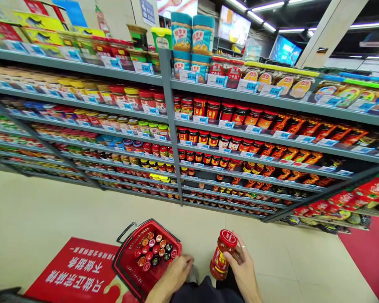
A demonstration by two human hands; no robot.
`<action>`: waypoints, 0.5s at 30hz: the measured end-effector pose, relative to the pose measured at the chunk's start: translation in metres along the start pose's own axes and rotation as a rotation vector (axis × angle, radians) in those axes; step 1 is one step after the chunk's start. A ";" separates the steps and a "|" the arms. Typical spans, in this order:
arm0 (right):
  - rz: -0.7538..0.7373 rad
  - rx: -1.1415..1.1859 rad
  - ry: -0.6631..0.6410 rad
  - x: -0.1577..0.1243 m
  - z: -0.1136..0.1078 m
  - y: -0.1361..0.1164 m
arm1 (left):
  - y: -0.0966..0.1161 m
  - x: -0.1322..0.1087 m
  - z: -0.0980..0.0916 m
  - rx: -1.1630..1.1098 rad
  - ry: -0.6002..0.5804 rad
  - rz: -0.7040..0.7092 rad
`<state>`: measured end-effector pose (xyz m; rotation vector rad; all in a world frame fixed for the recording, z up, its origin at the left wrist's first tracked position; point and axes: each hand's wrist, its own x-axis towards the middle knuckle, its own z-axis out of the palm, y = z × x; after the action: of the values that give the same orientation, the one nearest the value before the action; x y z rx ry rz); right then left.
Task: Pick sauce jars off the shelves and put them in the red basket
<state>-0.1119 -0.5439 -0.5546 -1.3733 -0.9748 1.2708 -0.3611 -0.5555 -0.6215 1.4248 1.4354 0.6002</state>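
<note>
R hand [244, 266] grasps red-lidded jar [222, 254], upright, just right of the red basket [125, 264] — L hand [176, 273] at basket's near rim; can't tell if gripping.

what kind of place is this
Most likely a supermarket aisle: long grey shelves packed with rows of jars, price tags along the shelf edges, and a red shopping basket of jars on the floor. The right hand holds a red-lidded jar.
</note>
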 end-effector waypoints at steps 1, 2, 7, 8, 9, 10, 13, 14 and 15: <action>-0.008 -0.025 -0.015 0.002 0.002 -0.003 | 0.006 0.005 0.003 -0.057 -0.002 0.024; -0.016 -0.052 -0.029 0.003 0.004 -0.006 | 0.015 0.010 0.006 -0.140 0.003 0.051; -0.053 -0.106 -0.064 0.008 0.010 -0.010 | 0.055 0.023 0.023 -0.545 -0.001 0.082; -0.062 -0.113 -0.066 0.008 0.011 -0.011 | 0.057 0.022 0.028 -0.610 -0.039 0.049; -0.071 -0.120 -0.069 0.008 0.011 -0.011 | 0.056 0.020 0.034 -0.677 -0.092 -0.004; -0.080 -0.129 -0.070 0.008 0.010 -0.011 | 0.053 0.018 0.040 -0.748 -0.145 -0.070; -0.100 -0.153 -0.055 0.008 0.009 -0.011 | 0.037 0.013 0.055 -0.898 -0.219 -0.271; -0.101 -0.156 -0.040 0.007 0.009 -0.011 | 0.031 0.012 0.058 -0.904 -0.213 -0.304; -0.097 -0.154 -0.024 0.007 0.009 -0.010 | 0.025 0.012 0.060 -0.893 -0.198 -0.318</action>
<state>-0.1196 -0.5343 -0.5460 -1.4129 -1.1620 1.1622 -0.2953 -0.5569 -0.6267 0.5208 0.9939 0.7380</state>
